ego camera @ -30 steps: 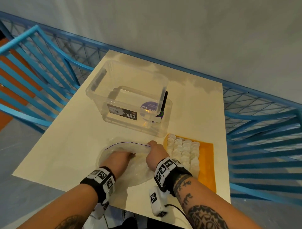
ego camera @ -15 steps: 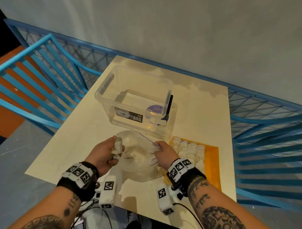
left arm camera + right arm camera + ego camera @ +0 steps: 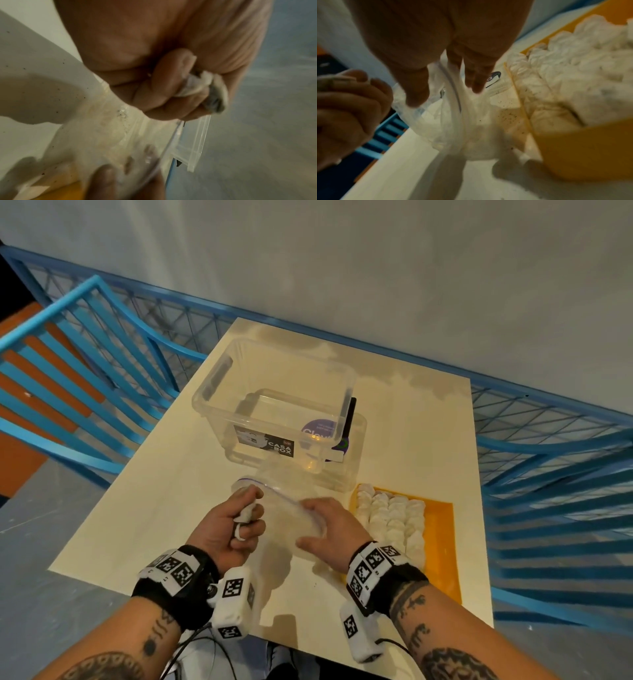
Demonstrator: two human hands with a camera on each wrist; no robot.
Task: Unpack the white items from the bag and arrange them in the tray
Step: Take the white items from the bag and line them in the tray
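Note:
My left hand [image 3: 245, 522] is curled into a fist round small white items [image 3: 247, 512], just left of the clear zip bag [image 3: 291, 508]. The left wrist view shows a white item [image 3: 202, 86] squeezed between the curled fingers. My right hand [image 3: 310, 520] pinches the bag's rim and holds the bag up off the table. In the right wrist view the thumb [image 3: 416, 88] and fingers [image 3: 474, 78] pinch the zip rim [image 3: 453, 83]. The orange tray [image 3: 442, 542] lies to the right, with rows of white items [image 3: 390, 518] in its left part. Its right part is bare.
A clear plastic storage box [image 3: 281, 405] stands on the cream table [image 3: 154, 508] just behind the bag. Blue metal railings [image 3: 85, 378] run round the table's left, back and right sides. A grey wall is behind.
My left hand has come out of the bag with white items in its fist and moved to the bag's left. My right hand has lifted the bag's rim off the table.

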